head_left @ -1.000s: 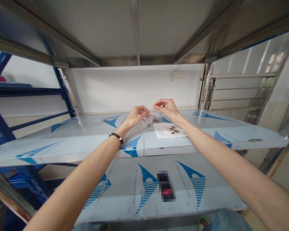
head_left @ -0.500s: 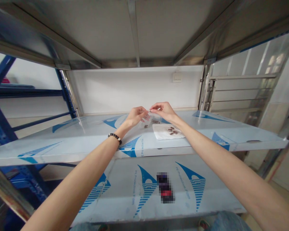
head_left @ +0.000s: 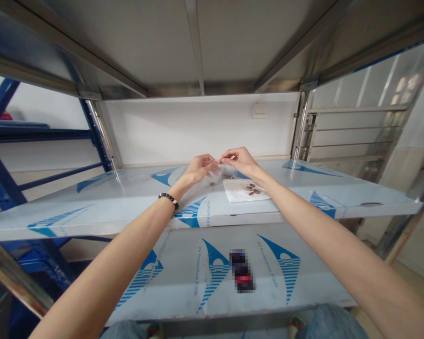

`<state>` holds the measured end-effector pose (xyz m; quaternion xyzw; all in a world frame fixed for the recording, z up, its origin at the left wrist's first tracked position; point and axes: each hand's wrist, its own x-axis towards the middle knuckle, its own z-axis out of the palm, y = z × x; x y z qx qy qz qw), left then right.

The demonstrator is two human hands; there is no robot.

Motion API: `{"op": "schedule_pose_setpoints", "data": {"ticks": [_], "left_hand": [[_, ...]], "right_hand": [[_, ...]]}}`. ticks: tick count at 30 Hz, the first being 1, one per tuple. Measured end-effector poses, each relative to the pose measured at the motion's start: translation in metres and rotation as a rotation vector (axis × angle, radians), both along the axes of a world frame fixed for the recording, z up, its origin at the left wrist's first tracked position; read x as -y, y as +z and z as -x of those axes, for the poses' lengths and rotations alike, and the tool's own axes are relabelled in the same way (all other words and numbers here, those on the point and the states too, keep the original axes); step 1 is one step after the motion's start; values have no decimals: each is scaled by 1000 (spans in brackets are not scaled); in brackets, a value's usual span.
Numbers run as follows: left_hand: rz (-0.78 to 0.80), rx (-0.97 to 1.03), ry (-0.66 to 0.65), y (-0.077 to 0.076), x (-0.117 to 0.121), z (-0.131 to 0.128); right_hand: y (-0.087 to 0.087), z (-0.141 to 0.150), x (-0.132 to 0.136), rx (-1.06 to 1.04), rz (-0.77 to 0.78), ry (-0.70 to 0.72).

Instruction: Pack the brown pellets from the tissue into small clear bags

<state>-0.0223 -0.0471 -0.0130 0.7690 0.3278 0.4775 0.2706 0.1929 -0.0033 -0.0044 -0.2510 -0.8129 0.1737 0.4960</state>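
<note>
A small transparent plastic bag [head_left: 217,175] hangs between my hands over the shelf, with a few small brown pieces [head_left: 228,176] showing near it. My left hand [head_left: 201,169], with a black bead bracelet [head_left: 168,200] on its wrist, pinches the bag's top edge. My right hand [head_left: 238,160] pinches the same edge from the other side, its fingertips almost meeting the left ones. Just below my right hand, several brown oblong pieces [head_left: 252,189] lie on a white folded tissue [head_left: 238,192].
The hands work over a steel shelf [head_left: 339,207] covered in blue-printed protective film, under a steel shelf above. A lower filmed shelf [head_left: 304,292] holds a pixelated dark object [head_left: 241,272]. A blue rack [head_left: 3,183] stands at left, a white wall behind.
My right hand has moved left, bringing its fingertips close to my left hand at the bag's top edge. The bag now hangs more flatly between them.
</note>
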Motion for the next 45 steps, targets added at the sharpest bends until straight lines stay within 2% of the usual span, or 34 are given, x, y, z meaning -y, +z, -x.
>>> {"op": "schedule_pose_setpoints", "data": {"ticks": [7,12,25,37,45], "left_hand": [[22,4,-12,0,5,-1],[56,37,-13,1,5,-2],[78,196,-49,2,-1,1],[178,14,-213,-1,7,-1],[184,22,-185,0,6,-2]], "right_hand": [[-3,3,-6,-32,-27,57],[-3,5,-4,-25,-10,49],[-7,5,-2,58,-26,80],[3,2,-4,-145,-127,-23],[-1,4,-6,-172,-116,69]]}}
